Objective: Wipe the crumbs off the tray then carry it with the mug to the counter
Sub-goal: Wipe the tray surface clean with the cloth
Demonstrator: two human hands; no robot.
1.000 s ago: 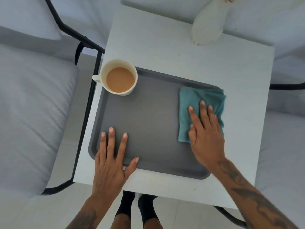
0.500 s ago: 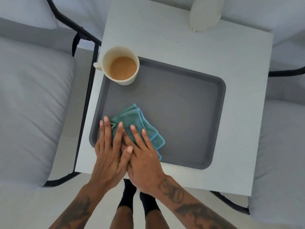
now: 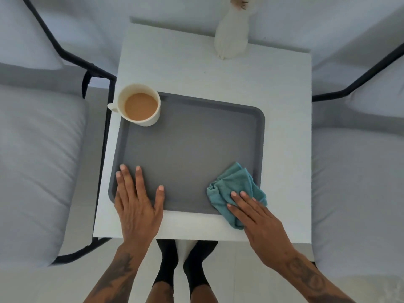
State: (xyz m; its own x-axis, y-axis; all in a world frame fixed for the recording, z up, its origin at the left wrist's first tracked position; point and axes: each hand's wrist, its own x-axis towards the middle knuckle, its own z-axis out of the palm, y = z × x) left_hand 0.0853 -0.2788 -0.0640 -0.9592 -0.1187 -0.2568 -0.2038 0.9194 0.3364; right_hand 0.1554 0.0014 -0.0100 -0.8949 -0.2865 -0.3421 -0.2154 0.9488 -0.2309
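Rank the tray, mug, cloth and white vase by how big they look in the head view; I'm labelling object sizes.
1. tray, clearly the largest.
2. cloth, bunched and partly under the right hand.
3. mug and white vase look close; the vase is farther and cropped, so I won't rank them.

Quick count from where I'm standing: one flat grey plastic tray (image 3: pixel 192 149), one cream ceramic mug of milky tea (image 3: pixel 140 104), one crumpled teal cloth (image 3: pixel 231 189), one white vase (image 3: pixel 231 40), one white square tabletop (image 3: pixel 284 127), and two grey cushioned chairs, one on my left (image 3: pixel 39 160) and one on my right (image 3: pixel 358 182).
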